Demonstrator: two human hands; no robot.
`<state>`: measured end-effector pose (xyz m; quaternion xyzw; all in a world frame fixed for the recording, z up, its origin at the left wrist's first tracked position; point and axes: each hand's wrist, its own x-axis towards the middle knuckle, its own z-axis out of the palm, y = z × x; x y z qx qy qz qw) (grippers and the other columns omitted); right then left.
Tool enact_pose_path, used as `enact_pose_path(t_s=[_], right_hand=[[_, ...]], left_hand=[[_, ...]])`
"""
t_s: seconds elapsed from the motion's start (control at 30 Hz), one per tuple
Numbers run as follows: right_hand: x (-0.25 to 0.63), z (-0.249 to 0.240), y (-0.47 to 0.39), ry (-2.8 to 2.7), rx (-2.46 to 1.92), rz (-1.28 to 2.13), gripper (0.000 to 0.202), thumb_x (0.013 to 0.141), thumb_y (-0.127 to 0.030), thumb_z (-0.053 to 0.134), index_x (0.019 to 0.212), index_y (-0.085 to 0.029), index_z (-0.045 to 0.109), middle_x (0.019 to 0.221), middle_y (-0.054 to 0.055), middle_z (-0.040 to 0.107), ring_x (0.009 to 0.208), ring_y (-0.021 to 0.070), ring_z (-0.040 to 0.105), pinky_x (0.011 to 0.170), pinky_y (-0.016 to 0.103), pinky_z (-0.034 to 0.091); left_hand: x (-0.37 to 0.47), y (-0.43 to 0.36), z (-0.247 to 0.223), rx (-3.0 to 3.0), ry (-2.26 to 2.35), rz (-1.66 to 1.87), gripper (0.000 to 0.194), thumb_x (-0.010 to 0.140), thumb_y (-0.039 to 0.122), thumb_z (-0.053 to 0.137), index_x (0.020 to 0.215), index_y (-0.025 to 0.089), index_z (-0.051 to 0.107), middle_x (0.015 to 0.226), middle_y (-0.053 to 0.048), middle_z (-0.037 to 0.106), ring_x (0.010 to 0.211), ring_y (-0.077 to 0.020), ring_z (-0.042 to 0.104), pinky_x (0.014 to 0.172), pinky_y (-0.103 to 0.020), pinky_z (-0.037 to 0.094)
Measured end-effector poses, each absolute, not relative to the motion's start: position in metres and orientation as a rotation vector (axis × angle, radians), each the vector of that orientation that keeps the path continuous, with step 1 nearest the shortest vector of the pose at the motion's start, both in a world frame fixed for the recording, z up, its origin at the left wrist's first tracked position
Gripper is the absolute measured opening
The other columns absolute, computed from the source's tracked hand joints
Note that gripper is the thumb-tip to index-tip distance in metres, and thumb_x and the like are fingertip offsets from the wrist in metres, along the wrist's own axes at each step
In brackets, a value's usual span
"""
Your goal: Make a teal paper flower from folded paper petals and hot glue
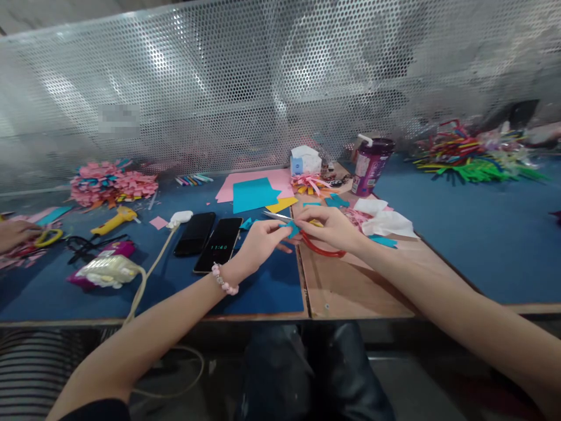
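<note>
A small piece of blue paper [291, 229] is pinched between the fingertips of my left hand [262, 244], which wears a pink bead bracelet. My right hand [328, 225] meets it from the other side, thumb and fingers closed at the paper's right edge. Red-handled scissors [323, 250] lie beneath or in my right hand, their blades pointing left behind the paper; whether any finger is through the handle, I cannot tell. Blue sheets [252, 196], larger pink sheets [225, 186] and a yellow scrap [281, 204] lie just beyond my hands.
Two black phones [196, 234] lie left of my hands, near a yellow glue gun [114, 221] and a cabled white plug [180, 218]. A purple cup [371, 168] stands right, behind crumpled tissue [388, 222]. Another person's hand [17, 234] is far left. Perforated metal [210, 88] backs the table.
</note>
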<state>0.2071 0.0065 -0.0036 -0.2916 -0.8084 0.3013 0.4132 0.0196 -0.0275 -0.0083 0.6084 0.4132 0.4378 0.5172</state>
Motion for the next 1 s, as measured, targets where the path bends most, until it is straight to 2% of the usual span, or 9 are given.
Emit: enact_pose_path(t_s=[0.2, 0.47, 0.57, 0.7, 1.0], right_hand=[[0.206, -0.004, 0.007, -2.042, -0.723, 0.741, 0.017, 0.084, -0.033, 0.06, 0.08, -0.018, 0.068, 0.086, 0.005, 0.069, 0.082, 0.0173, 0.062, 0.074, 0.032, 0.049], [0.204, -0.012, 0.012, -2.091, -0.733, 0.518, 0.015, 0.087, -0.029, 0.058, 0.082, -0.019, 0.069, 0.081, 0.002, 0.068, 0.069, 0.0129, 0.058, 0.061, 0.026, 0.045], [0.202, -0.017, 0.015, -2.12, -0.641, 0.318, 0.015, 0.089, -0.026, 0.055, 0.085, -0.02, 0.068, 0.083, 0.003, 0.068, 0.073, 0.0144, 0.059, 0.066, 0.028, 0.048], [0.2, -0.021, 0.013, -2.153, -0.55, -0.036, 0.015, 0.09, -0.02, 0.051, 0.089, -0.02, 0.066, 0.091, 0.008, 0.069, 0.088, 0.0202, 0.063, 0.078, 0.036, 0.052], [0.209, -0.017, 0.013, -2.318, -0.452, -0.526, 0.022, 0.095, -0.021, 0.046, 0.104, -0.016, 0.066, 0.103, 0.011, 0.069, 0.097, 0.0237, 0.061, 0.082, 0.04, 0.053]], left_hand=[[0.019, -0.027, -0.009, 1.464, 1.013, 1.045, 0.022, 0.08, 0.03, 0.063, 0.088, 0.011, 0.072, 0.085, -0.01, 0.074, 0.08, -0.0222, 0.071, 0.063, -0.029, 0.059], [0.02, -0.026, -0.009, 1.41, 1.026, 1.064, 0.021, 0.079, 0.029, 0.064, 0.086, 0.011, 0.073, 0.082, -0.009, 0.073, 0.077, -0.0218, 0.071, 0.063, -0.03, 0.059], [0.021, -0.026, -0.011, 1.371, 1.021, 1.083, 0.022, 0.077, 0.03, 0.065, 0.085, 0.01, 0.072, 0.083, -0.009, 0.072, 0.077, -0.0219, 0.07, 0.063, -0.031, 0.059], [0.022, -0.025, -0.012, 1.318, 0.997, 1.119, 0.023, 0.076, 0.03, 0.066, 0.083, 0.009, 0.072, 0.084, -0.009, 0.072, 0.078, -0.0219, 0.069, 0.064, -0.031, 0.057], [0.022, -0.026, -0.009, 1.201, 0.913, 1.142, 0.024, 0.076, 0.033, 0.068, 0.081, 0.01, 0.068, 0.081, -0.008, 0.071, 0.074, -0.0202, 0.069, 0.063, -0.03, 0.055]])
